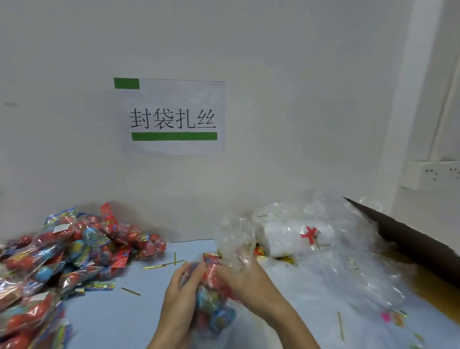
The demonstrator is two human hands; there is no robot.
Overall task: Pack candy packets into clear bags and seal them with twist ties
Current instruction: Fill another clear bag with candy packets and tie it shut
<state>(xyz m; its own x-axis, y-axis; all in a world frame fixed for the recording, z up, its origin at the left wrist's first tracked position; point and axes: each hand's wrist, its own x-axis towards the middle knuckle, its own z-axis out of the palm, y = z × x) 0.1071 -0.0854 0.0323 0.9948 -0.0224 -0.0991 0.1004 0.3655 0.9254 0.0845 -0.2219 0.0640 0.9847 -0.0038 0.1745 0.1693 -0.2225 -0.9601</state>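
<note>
A clear bag point(234, 240) with red and blue candy packets point(212, 305) inside is held upright over the blue table, its open top sticking up. My left hand point(181, 296) grips the bag's left side. My right hand point(248, 283) grips the bag near its neck from the right. A big pile of candy packets point(48, 261) lies at the left. Gold twist ties point(164, 263) lie scattered on the table, one more twist tie point(340, 325) at the right.
A heap of empty clear bags point(351, 272) covers the right side, with a white pack of bags point(297, 238) behind it. A brown cardboard flap point(418, 243) juts in at far right. The wall carries a paper sign point(173, 117) and a socket point(439, 174).
</note>
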